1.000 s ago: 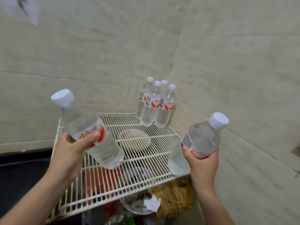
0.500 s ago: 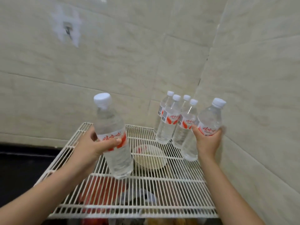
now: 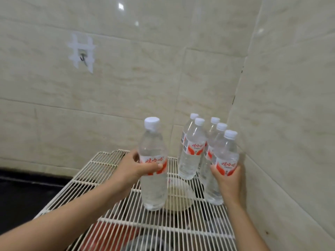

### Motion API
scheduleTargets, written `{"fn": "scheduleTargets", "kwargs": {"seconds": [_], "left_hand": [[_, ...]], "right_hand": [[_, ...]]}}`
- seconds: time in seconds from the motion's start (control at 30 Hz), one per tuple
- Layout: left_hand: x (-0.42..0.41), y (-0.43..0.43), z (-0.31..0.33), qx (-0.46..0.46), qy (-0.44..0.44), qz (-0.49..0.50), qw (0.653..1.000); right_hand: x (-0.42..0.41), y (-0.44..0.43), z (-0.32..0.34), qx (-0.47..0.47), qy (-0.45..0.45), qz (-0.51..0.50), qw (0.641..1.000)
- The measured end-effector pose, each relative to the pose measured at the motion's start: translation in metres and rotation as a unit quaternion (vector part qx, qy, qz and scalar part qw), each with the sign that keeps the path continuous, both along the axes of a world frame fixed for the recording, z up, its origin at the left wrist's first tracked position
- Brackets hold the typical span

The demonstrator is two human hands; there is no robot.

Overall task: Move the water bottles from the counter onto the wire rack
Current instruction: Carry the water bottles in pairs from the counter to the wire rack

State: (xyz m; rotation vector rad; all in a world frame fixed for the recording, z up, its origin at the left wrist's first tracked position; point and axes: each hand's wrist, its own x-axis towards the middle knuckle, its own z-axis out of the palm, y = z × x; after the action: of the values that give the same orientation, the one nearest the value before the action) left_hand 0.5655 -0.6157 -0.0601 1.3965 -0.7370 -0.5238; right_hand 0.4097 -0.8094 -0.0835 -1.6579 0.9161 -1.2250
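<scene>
My left hand (image 3: 135, 167) grips a clear water bottle (image 3: 153, 187) with a white cap and red label, upright, its base at the white wire rack (image 3: 101, 171). On the right, my right hand (image 3: 229, 180) is wrapped around another such bottle (image 3: 223, 154), upright with its base on the rack beside the wall. Several more bottles (image 3: 192, 153) stand grouped in the back right corner of the rack, just behind and left of the right-hand bottle.
Tiled walls close in the rack at the back and right. A pale bowl (image 3: 178, 200) sits under the wire between the two held bottles. Red and dark items lie below the rack's front. A dark counter (image 3: 21, 194) lies left. A wall hook (image 3: 82, 56) is up left.
Both bottles have come down and forward toward the corner. The left one went from tilted to upright at the rack; the right one now stands against the group by the wall.
</scene>
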Motion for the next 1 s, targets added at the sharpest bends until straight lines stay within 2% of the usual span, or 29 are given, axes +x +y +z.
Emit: {"fn": "scheduleTargets", "kwargs": {"seconds": [0.07,0.27,0.43,0.6,0.83,0.93,1.0], "left_hand": [[-0.007,-0.034,0.001,0.01,0.003,-0.018,1.0],[-0.027,-0.117,0.0,0.025,-0.011,-0.067,0.997],[-0.026,-0.138,-0.012,0.029,-0.031,-0.061,0.997],[-0.022,-0.146,-0.009,0.068,-0.053,-0.1,0.991],[-0.02,-0.138,-0.017,0.087,-0.049,-0.111,0.989],[-0.018,-0.125,-0.03,0.132,-0.068,-0.087,0.985],[-0.013,-0.109,-0.038,0.17,-0.091,-0.063,0.979]], "right_hand": [[-0.004,-0.002,-0.005,0.017,-0.021,0.009,1.0],[-0.008,-0.008,-0.023,0.093,0.005,0.096,0.991],[-0.004,-0.021,-0.033,0.116,-0.028,0.084,0.989],[0.013,-0.023,-0.042,0.12,-0.067,0.073,0.988],[0.015,-0.029,-0.049,0.074,-0.042,0.071,0.994],[0.015,-0.023,-0.049,-0.004,-0.01,-0.041,0.999],[0.013,-0.018,-0.044,-0.084,0.008,-0.12,0.989]]}}
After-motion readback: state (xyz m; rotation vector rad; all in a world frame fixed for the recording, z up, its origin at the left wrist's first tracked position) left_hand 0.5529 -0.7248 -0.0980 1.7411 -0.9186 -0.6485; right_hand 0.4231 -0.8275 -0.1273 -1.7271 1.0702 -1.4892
